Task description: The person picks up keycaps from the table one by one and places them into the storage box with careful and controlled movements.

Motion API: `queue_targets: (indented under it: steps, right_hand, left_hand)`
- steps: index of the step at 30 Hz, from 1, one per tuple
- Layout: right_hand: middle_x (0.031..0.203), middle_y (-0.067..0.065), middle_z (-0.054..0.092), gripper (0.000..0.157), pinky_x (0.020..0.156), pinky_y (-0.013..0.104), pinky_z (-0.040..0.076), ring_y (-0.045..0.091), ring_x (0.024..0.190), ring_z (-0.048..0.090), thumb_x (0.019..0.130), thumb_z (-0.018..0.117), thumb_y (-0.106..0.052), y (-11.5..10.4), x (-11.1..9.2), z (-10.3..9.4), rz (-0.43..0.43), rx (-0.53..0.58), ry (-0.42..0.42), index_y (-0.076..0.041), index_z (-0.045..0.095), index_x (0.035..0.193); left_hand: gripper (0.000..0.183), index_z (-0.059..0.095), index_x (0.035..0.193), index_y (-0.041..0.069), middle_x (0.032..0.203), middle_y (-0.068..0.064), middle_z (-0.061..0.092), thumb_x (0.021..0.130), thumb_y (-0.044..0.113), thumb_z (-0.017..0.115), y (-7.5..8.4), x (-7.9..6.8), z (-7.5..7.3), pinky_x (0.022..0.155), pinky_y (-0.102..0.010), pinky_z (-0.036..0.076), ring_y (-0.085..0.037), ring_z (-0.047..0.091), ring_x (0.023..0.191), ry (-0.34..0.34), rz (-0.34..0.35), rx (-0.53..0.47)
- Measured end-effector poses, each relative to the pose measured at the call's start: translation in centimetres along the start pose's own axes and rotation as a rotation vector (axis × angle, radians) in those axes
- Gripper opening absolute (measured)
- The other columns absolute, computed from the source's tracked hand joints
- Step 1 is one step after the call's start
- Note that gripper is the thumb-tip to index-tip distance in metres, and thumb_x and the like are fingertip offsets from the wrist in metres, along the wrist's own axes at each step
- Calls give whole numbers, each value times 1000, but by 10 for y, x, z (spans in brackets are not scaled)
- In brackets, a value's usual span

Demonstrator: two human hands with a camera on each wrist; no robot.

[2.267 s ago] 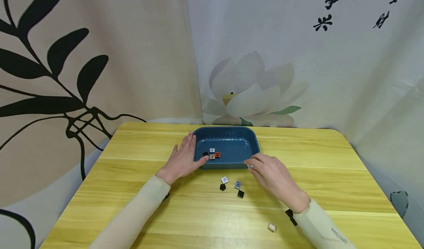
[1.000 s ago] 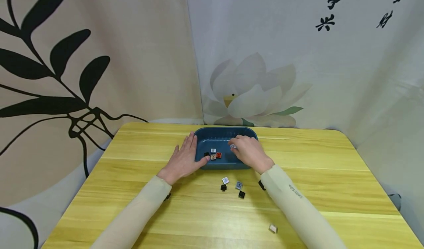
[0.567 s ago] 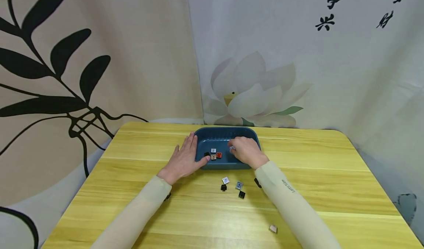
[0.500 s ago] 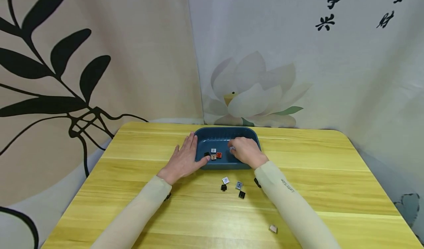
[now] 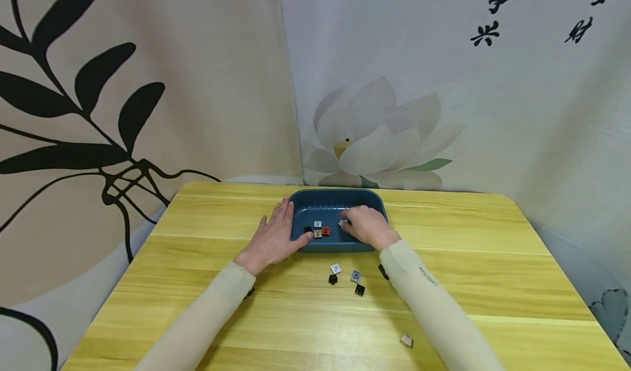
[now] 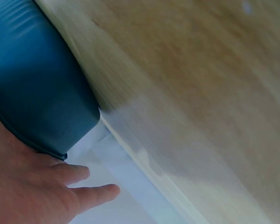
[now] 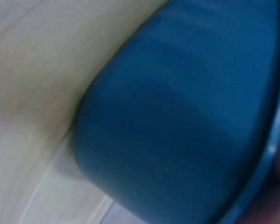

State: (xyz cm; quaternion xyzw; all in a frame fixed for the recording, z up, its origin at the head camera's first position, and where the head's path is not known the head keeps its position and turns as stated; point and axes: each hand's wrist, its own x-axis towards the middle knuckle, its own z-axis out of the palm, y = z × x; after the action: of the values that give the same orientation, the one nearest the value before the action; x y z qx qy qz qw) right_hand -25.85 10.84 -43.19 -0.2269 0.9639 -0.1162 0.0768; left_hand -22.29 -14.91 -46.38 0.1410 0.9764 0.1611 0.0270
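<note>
A dark blue rectangular tray [image 5: 345,247] stands at the back of the table. My left hand [image 5: 271,238] lies with spread, straight fingers along its left side, thumb over the front left corner; the left wrist view shows the fingers [image 6: 90,198] past the rim. My right hand [image 5: 367,226] reaches down inside the tray and pinches a small whitish square piece [image 5: 342,223], like a keycap, low over the floor. Left of it in the tray lie a white piece [image 5: 317,224], a red one [image 5: 326,231], a beige one [image 5: 317,234] and a black one [image 5: 308,229].
On the wooden table [image 5: 468,239] before the tray lie a white piece [image 5: 336,268], a grey-blue piece [image 5: 356,276] and two black pieces [image 5: 360,290]. Nearer the front is a pale piece [image 5: 406,341]. A printed curtain [image 5: 222,86] hangs behind the table.
My right hand has moved from the tray's front right corner to inside it, carrying the whitish keycap-like piece down near the floor. My left hand has stayed on the tray.
</note>
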Motion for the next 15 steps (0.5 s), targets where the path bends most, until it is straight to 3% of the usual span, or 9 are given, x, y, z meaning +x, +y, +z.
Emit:
queue_targets:
  steps: [11, 15]
  right_hand:
    - [130, 9, 70, 32, 100, 49, 53, 30, 122, 65, 102, 68, -29, 3, -43, -12, -78, -27, 242, -11, 74, 128]
    - [132, 10, 70, 35, 102, 50, 51, 31, 125, 63, 103, 67, -32, 5, -61, -15, -78, -54, 284, -11, 73, 130]
  left_hand:
    - [108, 12, 164, -2, 173, -16, 0, 96, 75, 45, 2, 0, -3, 119, -68, 18, -37, 10, 158, -17, -5, 7]
    - [108, 12, 164, -2, 173, -16, 1, 96, 74, 46, 2, 0, -2, 119, -69, 18, -37, 10, 158, -14, -6, 5]
